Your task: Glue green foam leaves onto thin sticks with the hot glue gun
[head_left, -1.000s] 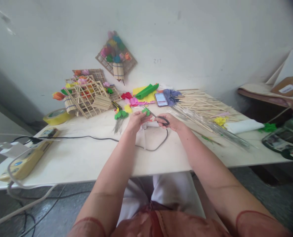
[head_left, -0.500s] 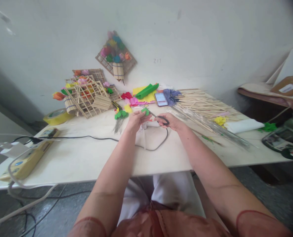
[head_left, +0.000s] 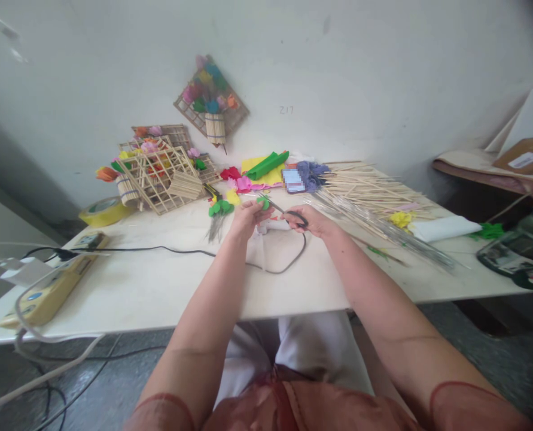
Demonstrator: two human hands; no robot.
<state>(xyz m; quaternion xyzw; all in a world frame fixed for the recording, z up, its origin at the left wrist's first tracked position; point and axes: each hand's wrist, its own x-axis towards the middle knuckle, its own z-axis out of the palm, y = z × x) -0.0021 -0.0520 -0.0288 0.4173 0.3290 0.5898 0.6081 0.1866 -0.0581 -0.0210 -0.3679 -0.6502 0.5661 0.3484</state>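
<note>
My left hand (head_left: pixel 247 218) pinches a small green paper piece (head_left: pixel 263 202) above the middle of the white table (head_left: pixel 136 293). My right hand (head_left: pixel 311 221) is closed on the black handles of a pair of scissors (head_left: pixel 297 219). The blades point left and reach the green piece. Beneath both hands lies a white glue gun (head_left: pixel 273 226), partly hidden, with a dark cord. To the left of my left hand is a bunch of green paper pieces on thin wires (head_left: pixel 220 208).
Stick lattices with paper flowers (head_left: pixel 158 173) and yellow tape (head_left: pixel 102 212) stand back left. A yellow power strip (head_left: pixel 53 287) lies at the left. Coloured paper (head_left: pixel 266 167), a phone (head_left: pixel 294 179) and many thin sticks (head_left: pixel 369 188) spread behind and to the right.
The green piece has shifted and turned slightly at the scissors' blades. Otherwise both hands keep nearly the same place and grip.
</note>
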